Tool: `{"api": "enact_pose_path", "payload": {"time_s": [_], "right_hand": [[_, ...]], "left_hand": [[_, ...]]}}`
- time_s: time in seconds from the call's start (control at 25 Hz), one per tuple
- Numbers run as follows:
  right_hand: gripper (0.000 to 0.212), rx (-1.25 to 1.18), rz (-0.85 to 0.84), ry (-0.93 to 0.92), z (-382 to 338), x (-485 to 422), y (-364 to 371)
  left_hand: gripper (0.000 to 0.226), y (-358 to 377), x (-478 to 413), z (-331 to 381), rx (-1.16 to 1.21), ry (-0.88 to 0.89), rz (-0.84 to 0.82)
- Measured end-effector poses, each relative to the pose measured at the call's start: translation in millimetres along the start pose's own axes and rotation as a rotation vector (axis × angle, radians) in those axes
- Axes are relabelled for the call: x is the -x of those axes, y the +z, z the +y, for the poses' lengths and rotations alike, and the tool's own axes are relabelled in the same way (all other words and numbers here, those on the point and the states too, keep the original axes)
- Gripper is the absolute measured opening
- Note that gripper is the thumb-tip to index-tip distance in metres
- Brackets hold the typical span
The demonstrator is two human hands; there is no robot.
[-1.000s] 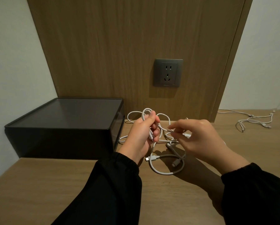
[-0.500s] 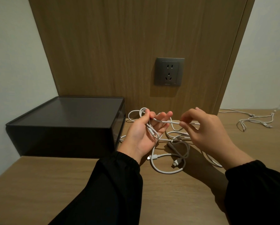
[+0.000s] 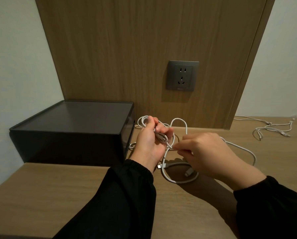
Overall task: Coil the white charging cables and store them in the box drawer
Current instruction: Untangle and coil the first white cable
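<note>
Loops of 1 white cable (image 3: 178,118) are gripped in the curled left hand (image 3: 148,140), the free strand is pinched just right of it by the right hand (image 3: 208,152), and the slack is seen trailing below-right of both grips, nearer the right hand.

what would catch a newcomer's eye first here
At centre, the left hand grips loops of a white cable while the right hand pinches a strand beside it. A black box sits to the left, and a grey socket is on the wood panel above.
</note>
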State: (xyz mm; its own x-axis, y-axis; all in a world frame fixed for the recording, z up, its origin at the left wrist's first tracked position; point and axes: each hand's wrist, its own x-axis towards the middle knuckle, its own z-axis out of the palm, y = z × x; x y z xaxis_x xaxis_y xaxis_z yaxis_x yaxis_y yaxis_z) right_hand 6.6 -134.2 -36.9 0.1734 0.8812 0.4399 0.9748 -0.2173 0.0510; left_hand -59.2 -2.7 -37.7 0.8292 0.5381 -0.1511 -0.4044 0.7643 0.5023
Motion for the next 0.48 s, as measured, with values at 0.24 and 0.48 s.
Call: {"api": "enact_pose_path", "payload": {"time_s": [0.24,0.48], "right_hand": [[0.004,-0.048,0.037,0.081,8,6,-9],[0.004,-0.162,0.303,0.073,11,7,-12]], "left_hand": [[0.036,-7,-6,5,-0.188,0.179,0.076],[0.032,-4,-1,3,-0.489,0.071,0.048]]}}
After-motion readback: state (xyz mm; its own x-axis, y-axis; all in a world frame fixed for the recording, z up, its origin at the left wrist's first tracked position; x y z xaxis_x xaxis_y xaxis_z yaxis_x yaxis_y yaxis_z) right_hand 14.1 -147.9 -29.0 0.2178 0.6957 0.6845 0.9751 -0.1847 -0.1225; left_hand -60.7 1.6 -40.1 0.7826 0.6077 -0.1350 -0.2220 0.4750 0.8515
